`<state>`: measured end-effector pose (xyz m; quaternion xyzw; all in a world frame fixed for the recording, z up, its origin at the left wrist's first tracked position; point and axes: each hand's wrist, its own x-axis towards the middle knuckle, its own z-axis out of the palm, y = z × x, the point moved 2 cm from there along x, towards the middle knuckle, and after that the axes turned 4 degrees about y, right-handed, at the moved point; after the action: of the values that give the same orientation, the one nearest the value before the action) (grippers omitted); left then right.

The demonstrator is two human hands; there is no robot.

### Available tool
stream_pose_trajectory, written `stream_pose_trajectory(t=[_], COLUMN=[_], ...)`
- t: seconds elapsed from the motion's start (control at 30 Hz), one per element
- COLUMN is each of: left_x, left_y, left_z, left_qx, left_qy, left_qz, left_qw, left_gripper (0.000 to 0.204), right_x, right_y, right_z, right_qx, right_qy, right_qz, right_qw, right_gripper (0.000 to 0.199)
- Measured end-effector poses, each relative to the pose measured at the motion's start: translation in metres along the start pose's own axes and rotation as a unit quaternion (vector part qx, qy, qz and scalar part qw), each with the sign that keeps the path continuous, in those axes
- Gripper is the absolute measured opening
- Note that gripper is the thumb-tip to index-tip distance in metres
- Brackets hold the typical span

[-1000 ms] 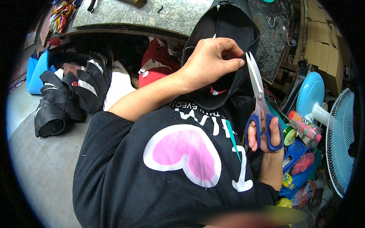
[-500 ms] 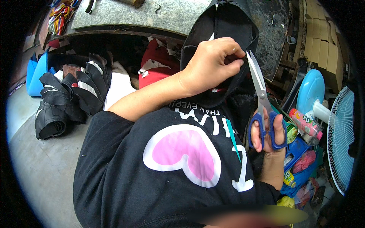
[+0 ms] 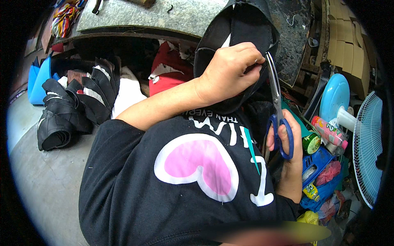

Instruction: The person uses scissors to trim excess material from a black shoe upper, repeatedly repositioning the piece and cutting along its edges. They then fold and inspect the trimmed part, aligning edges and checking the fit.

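Observation:
My left hand (image 3: pixel 230 71) grips the side of a black shoe upper (image 3: pixel 240 28), folded and held up in front of my chest. My right hand (image 3: pixel 285 135) holds blue-handled scissors (image 3: pixel 276 102) upright, fingers through the loops. The blades point up and their tips touch the upper's edge right beside my left fingertips. My black shirt with a pink heart (image 3: pixel 197 166) fills the lower middle of the view.
A pile of black shoe uppers (image 3: pixel 69 110) lies on the grey floor at the left, next to a blue bin (image 3: pixel 39 80). A grey workbench (image 3: pixel 164 14) runs across the top. A blue fan (image 3: pixel 365 143), bottles and a blue crate (image 3: pixel 320 164) crowd the right.
The scissors' blades have closed a little and shifted slightly left against the upper's edge. My left hand keeps its grip in nearly the same place.

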<state>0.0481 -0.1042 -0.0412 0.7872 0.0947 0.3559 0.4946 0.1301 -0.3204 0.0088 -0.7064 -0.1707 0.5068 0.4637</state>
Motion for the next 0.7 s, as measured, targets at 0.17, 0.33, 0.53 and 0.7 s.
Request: stream_pose_trajectory(t=[0.17, 0.33, 0.53, 0.7], left_x=[0.0, -0.001, -0.003, 0.0], left_y=[-0.001, -0.001, 0.001, -0.004], left_z=[0.0, 0.002, 0.005, 0.008], left_qx=[-0.004, 0.003, -0.064, -0.072], left_qy=[0.005, 0.0, -0.043, -0.087], left_qz=[0.007, -0.012, -0.067, -0.101], left_qw=[1.0, 1.0, 0.995, 0.988], left_gripper=[0.015, 0.014, 0.012, 0.015], right_x=[0.001, 0.006, 0.032, 0.072], right_y=[0.0, 0.005, -0.006, -0.01], right_z=[-0.01, -0.01, -0.012, -0.001], right_qx=[0.005, 0.008, 0.027, -0.05], right_qy=[0.009, 0.024, 0.09, 0.162], right_qz=[0.005, 0.002, -0.162, -0.23], right_qw=[1.0, 1.0, 0.982, 0.958], right_gripper=[0.047, 0.049, 0.065, 0.063])
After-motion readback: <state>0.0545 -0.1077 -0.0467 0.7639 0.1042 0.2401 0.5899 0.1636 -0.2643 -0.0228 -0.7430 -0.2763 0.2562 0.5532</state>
